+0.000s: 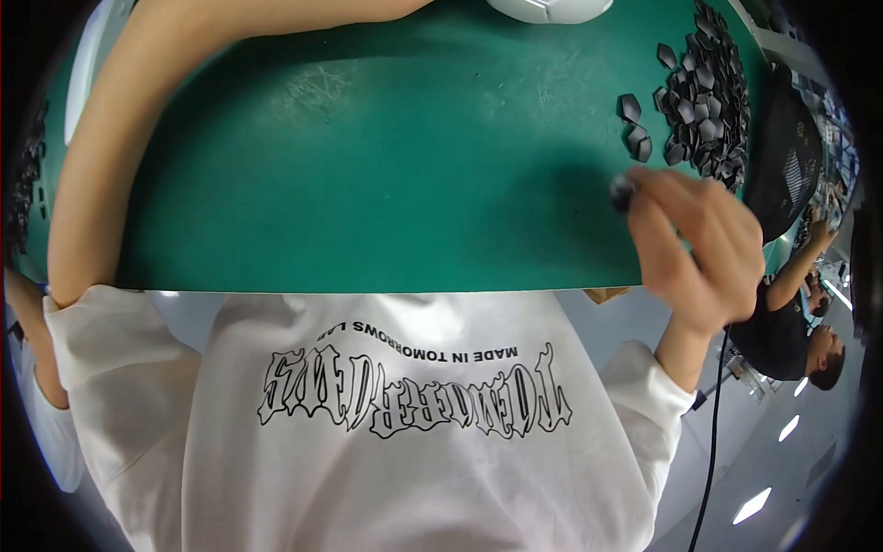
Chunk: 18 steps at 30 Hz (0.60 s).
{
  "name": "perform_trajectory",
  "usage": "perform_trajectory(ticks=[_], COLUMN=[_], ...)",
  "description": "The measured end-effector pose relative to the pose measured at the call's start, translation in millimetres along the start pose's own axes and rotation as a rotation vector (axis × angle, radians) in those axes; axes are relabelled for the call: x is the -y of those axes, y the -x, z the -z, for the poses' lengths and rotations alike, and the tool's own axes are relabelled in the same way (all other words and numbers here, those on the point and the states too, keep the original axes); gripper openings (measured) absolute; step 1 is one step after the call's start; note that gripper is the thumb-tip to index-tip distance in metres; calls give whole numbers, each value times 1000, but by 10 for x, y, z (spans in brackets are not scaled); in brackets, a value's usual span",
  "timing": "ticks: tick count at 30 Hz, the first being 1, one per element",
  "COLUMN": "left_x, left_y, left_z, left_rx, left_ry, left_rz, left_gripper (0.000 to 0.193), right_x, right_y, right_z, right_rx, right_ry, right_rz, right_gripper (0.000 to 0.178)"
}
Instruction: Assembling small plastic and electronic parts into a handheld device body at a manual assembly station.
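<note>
At the far left edge, a dark heap (26, 175) of small parts is partly seen on the green mat (386, 184). The left forearm (101, 138) is laid along the left side of the mat and bends across its top toward the middle; the left hand itself is out of view past the top edge, so it cannot be told whether its fingers are open or closed. A white shirt (368, 432) with black print fills the lower middle, its sleeve pushed up at the elbow.

The middle of the mat is scuffed with pale scratches. At the top edge, right of centre, part of a white rounded object (550, 7) is seen.

Further right, a few loose dark pieces (633, 124) lie on the mat, just beside a large pile (706, 92) of the same flat, angular dark grey parts at the upper right. Below the loose pieces, the right hand (699, 248) is held over the mat's near edge, its fingers curled in. A small dark part (622, 191) is pinched at the fingertips, near the loose pieces and just above the mat.

At the far right, another person (791, 322) in a dark top is seen, and a black cable (713, 432) hangs by the right wrist.
</note>
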<state>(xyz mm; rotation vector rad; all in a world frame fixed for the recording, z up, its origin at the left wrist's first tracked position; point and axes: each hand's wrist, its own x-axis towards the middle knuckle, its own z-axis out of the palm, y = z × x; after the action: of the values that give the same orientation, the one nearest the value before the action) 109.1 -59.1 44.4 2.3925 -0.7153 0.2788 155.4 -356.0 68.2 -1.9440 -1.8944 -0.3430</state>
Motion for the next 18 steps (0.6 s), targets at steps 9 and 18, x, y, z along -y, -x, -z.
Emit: perform_trajectory(ticks=[9,18], left_x=[18,2], left_y=[109,13], left_z=[-180,-85], left_rx=[-113,-140], left_ry=[52,10], left_rz=[-11,-147], left_gripper=[67,67], right_x=[38,-187], right_y=[-51,-395], right_z=[6,-197], right_rx=[-58,-179], right_ry=[-37,-234], right_rz=[110,-299], right_gripper=[17,15])
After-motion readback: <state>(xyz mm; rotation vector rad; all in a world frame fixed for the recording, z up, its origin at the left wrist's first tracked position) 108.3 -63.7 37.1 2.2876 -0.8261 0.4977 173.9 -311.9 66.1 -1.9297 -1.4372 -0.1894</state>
